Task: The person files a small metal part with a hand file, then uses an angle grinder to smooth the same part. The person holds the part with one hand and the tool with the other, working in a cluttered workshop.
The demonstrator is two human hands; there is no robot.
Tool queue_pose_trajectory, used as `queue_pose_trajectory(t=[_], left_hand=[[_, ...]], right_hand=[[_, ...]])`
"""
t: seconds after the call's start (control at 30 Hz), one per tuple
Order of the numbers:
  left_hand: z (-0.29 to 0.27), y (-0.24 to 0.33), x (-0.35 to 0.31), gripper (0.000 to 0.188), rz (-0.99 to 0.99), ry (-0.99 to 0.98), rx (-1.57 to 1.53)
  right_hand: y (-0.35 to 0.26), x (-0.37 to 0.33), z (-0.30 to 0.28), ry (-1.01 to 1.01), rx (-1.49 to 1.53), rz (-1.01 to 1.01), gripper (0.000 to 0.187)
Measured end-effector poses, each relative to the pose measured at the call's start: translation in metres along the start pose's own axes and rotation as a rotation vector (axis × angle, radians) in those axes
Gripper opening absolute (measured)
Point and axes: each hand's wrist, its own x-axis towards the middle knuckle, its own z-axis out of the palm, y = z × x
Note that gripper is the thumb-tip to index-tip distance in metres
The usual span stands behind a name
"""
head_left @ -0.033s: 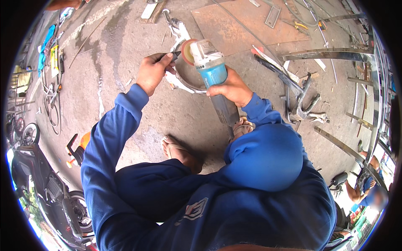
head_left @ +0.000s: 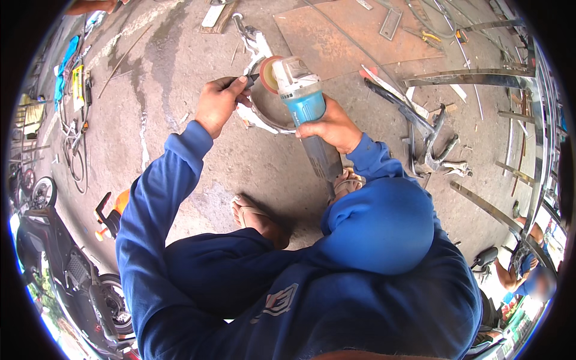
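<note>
In the head view, the right hand (head_left: 332,127) is closed around the body of a teal, grey and black handheld angle grinder (head_left: 307,108), its thumb laid across the casing. The grinder is in front of the person, above the grey concrete floor (head_left: 192,171). Its long axis slants: the pale metal head points away from the person and slightly left, while the dark rear end runs back toward the person, lower right, in front of the right foot (head_left: 348,183). A round, reddish-brown and tan disc (head_left: 267,75) sits on the left side of the head, facing the left hand (head_left: 222,103).

That hand pinches a small, dark, tapered piece (head_left: 251,80) between thumb and fingers. The narrow end of the piece points right, at the disc — whether the two touch, I cannot tell.

Behind the grinder, a curved, white-and-silver metal frame part (head_left: 258,45) lies on the floor, partly covered by the tool and the left hand. Farther off, to the right, is a flat, rust-brown metal sheet (head_left: 354,36). A dark, branching metal part (head_left: 429,137) lies well to the right of the grinder — and a black motorcycle (head_left: 67,264) stands at far left.
</note>
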Motion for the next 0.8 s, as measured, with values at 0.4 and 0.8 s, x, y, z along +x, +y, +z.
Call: queue_pose_trajectory(t=[0.4,0.8], left_hand=[[0.0019,-0.0045,0.0001,0.033,-0.08,-0.036,-0.128],[0.0001,-0.0065,0.0039,0.033,-0.105,-0.078,-0.226]], right_hand=[[-0.0001,-0.0003,-0.0016,-0.009,0.007,0.019,0.07],[0.003,0.0015,-0.0036,0.008,-0.013,0.008,0.068]])
